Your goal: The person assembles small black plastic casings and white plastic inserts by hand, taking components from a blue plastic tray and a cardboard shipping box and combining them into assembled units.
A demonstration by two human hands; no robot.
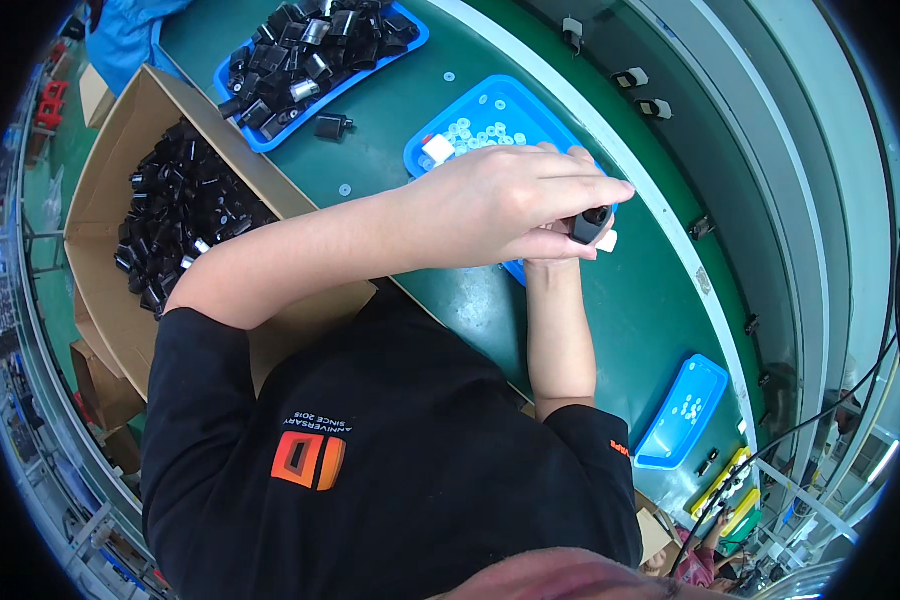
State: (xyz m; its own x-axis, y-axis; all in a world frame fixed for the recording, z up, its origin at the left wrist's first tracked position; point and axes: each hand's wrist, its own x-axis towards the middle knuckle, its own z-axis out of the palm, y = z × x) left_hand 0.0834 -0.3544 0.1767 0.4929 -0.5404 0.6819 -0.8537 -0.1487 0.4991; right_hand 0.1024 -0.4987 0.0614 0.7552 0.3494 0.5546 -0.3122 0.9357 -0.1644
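Note:
My left hand (525, 205) reaches across from the left, closed on a small glossy black housing (590, 225) between thumb and fingers. Beneath it is my right hand (555, 258), mostly hidden, so its fingers and grip do not show. A small white piece (609, 241) sticks out beside the housing; which hand touches it I cannot tell. Both hands are over a blue tray (510, 82) of small translucent washers (490, 131). In that tray, near my left wrist, is a white block with a red end (437, 149).
A cardboard box (95, 215) of black parts stands left, beside a blue tray (257, 143) heaped with black housings. One housing (332, 126) lies on the green table (475, 315). Right, another blue tray (660, 455) holds washers. A curved line with fixtures (655, 108) borders the table; another person (705, 562) is lower right.

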